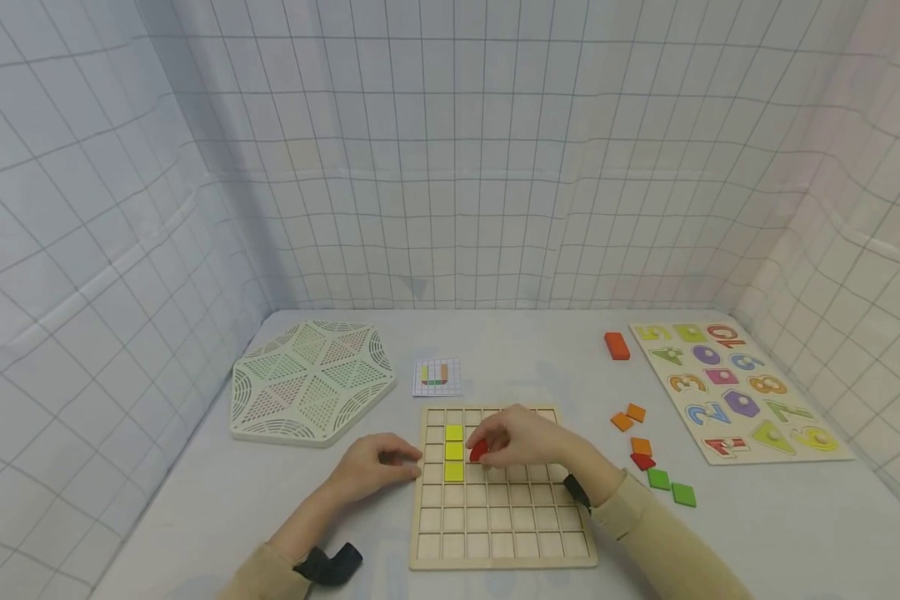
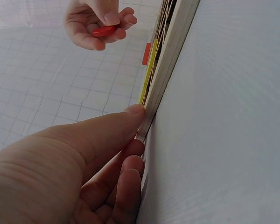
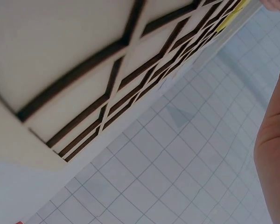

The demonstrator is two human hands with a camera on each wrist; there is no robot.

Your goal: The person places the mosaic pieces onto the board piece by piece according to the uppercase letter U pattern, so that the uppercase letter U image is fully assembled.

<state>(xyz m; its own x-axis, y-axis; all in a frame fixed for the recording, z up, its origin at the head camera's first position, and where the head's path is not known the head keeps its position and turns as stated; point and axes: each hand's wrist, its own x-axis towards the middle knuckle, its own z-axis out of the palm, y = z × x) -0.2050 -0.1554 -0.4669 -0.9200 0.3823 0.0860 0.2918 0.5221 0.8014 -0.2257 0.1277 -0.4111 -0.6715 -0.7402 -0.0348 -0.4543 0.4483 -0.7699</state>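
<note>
A wooden grid board (image 1: 487,546) lies on the table with three yellow square tiles (image 1: 453,451) in a column near its left side. My right hand (image 1: 521,435) is over the board, just right of the yellow tiles, pinching a red tile with a rounded edge (image 2: 104,31) between thumb and fingers. At the board's left edge, my left hand (image 1: 375,469) touches the side with thumb and index fingertips, its other fingers loosely bent beside it. Mostly the board's cells and my right forearm (image 3: 275,140) show in the right wrist view.
Behind the board lies a small pattern card (image 1: 437,377). To the right are loose orange tiles (image 1: 622,422), a red tile (image 1: 642,461), green tiles (image 1: 658,479) and a red block (image 1: 617,346). A number puzzle (image 1: 738,392) is far right; a pale hexagonal board (image 1: 311,381), far left.
</note>
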